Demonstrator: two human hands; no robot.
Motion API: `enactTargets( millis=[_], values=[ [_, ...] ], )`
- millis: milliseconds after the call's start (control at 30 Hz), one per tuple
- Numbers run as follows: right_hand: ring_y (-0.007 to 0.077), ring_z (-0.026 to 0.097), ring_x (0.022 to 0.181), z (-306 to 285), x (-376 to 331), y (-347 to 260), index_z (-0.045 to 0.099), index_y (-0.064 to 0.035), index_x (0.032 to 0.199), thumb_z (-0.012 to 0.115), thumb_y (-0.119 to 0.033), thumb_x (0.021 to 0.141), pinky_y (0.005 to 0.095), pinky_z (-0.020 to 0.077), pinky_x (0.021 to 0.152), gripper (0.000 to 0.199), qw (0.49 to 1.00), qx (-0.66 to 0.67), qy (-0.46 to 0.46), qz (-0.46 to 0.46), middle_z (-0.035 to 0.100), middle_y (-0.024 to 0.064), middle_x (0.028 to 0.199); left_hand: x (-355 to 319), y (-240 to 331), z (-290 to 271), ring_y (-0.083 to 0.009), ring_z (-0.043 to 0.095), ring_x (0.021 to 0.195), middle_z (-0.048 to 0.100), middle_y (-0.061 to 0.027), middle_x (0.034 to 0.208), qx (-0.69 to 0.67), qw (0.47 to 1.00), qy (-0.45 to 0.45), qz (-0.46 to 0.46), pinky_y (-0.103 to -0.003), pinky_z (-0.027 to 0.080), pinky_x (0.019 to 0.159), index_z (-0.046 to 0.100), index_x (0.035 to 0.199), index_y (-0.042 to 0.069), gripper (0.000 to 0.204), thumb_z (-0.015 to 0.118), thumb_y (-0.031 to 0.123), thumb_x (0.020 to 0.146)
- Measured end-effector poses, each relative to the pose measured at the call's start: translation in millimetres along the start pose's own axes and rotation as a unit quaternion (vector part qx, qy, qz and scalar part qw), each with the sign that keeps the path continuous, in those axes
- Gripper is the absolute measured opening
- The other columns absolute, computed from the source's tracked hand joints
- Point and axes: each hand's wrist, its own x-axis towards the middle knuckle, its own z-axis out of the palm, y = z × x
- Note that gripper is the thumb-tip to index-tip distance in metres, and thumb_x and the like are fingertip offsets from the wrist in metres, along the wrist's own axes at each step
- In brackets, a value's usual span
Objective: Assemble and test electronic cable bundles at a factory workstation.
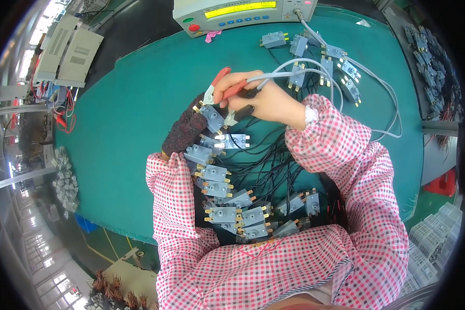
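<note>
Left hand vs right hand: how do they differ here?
The left hand wears a dark knitted glove; the right hand is bare. The left hand holds a small grey switch part with brass tabs; the right hand grips red-handled clips on grey leads. The left hand sits lower and nearer the body; the right hand reaches across from above. Both sleeves are pink checked.

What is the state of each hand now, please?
Left hand: gloved, holding a grey switch part.
Right hand: closed on red-handled test clips.
</note>
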Motion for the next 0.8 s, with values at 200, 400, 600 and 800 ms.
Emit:
enactTargets(
  millis=[200, 400, 600, 800],
  values=[
    [0.0122, 0.058, 0.07, 3.1, 3.0, 0.6, 0.064, -0.0018, 0.087, 0.058, -0.001, 0.072, 0.0242, 0.0457, 0.066, 0.015, 0.999, -0.04, 0.01, -0.02, 0.065, 0.0066, 0.079, 7.0, 23.0, -2.4, -0.0116, 0.062, 0.079, 0.067, -0.0061, 0.082, -0.054, 0.996, -0.068, -0.017, -0.019, 0.045, 0.071, 0.069, 0.082, 0.003, 0.02, 0.059, -0.008, 0.068],
    [0.0145, 0.059, 0.071, 7.4, 4.4, -3.5, 0.064, -0.0024, 0.087, 0.058, 0.001, 0.073, 0.025, 0.0463, 0.067, 0.016, 0.998, -0.05, 0.003, -0.049, 0.065, 0.007, 0.08, 6.1, 14.3, 3.3, -0.004, 0.056, 0.064, 0.063, 0.0003, 0.069, -0.004, 0.999, -0.031, -0.037, -0.015, 0.037, 0.055, 0.069, 0.075, 0.006, 0.02, 0.056, -0.009, 0.067],
    [0.0149, 0.06, 0.073, -3.2, -1.2, -1.6, 0.065, -0.0028, 0.088, 0.059, 0.003, 0.074, 0.0252, 0.0472, 0.068, 0.016, 0.997, -0.068, 0.013, -0.032, 0.066, 0.007, 0.081, 8.2, 34.0, -13.0, -0.0064, 0.059, 0.068, 0.065, -0.0022, 0.076, 0.011, 0.993, -0.097, -0.071, -0.015, 0.041, 0.057, 0.069, 0.081, 0.006, 0.023, 0.056, -0.01, 0.068],
    [0.0132, 0.061, 0.073, 3.6, 4.3, 0.2, 0.065, -0.0027, 0.088, 0.059, 0.003, 0.074, 0.0248, 0.0474, 0.068, 0.017, 0.998, -0.058, 0.009, -0.031, 0.066, 0.0064, 0.08, 16.2, 42.7, 0.3, -0.0059, 0.06, 0.068, 0.065, -0.0013, 0.076, 0.069, 0.993, -0.082, -0.055, -0.014, 0.041, 0.056, 0.07, 0.08, 0.007, 0.025, 0.057, -0.011, 0.068]
  ],
)
